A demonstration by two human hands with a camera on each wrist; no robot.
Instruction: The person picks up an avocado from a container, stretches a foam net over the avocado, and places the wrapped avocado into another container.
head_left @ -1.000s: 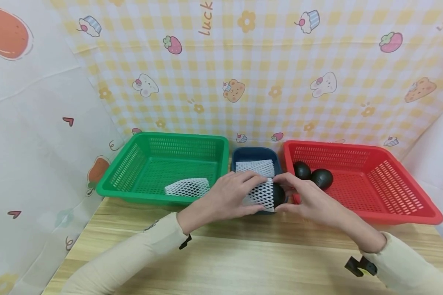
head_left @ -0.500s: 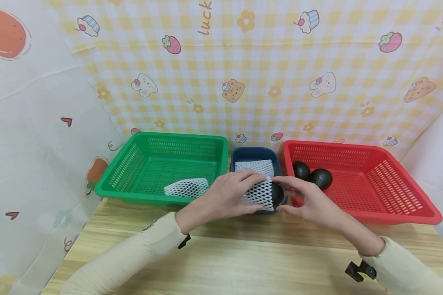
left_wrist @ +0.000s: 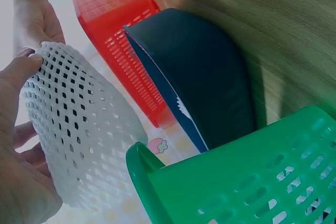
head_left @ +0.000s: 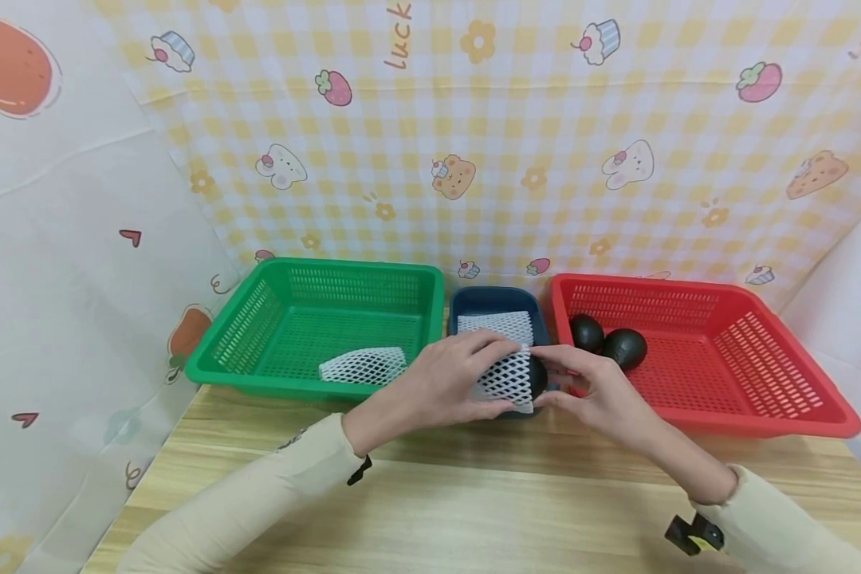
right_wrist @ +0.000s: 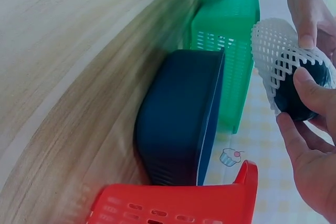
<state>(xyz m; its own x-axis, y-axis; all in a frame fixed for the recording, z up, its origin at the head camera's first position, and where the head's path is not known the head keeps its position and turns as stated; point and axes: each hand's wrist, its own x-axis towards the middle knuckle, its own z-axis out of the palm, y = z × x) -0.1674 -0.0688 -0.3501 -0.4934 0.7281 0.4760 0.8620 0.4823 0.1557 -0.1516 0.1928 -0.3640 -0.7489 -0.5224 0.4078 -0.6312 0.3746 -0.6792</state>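
A white foam net sleeve [head_left: 505, 381] is held above the navy bin by my left hand [head_left: 441, 381], whose thumb and fingers grip it from the left. A dark avocado [right_wrist: 294, 95] sits partly inside the sleeve's right-hand mouth. My right hand [head_left: 603, 389] pinches the bare end of this fruit, with the thumb on one side and fingers on the other. In the right wrist view the net's rim lies across the avocado near both thumbs. From the left wrist side, the sleeve [left_wrist: 79, 124] hides the fruit except for dark patches through its holes.
Another foam net [head_left: 495, 325] lies in the navy bin [head_left: 495, 296]. To the left stands a green basket [head_left: 330, 319] with a netted item [head_left: 364, 365] in it. The red basket [head_left: 703, 375] on the right holds two avocados [head_left: 626, 348] [head_left: 586, 332]. All stand on a wooden table [head_left: 473, 502].
The avocado has gone further left into the foam net, so less of its dark end shows. My right hand has shifted slightly with it; my left hand stays nearly in place.
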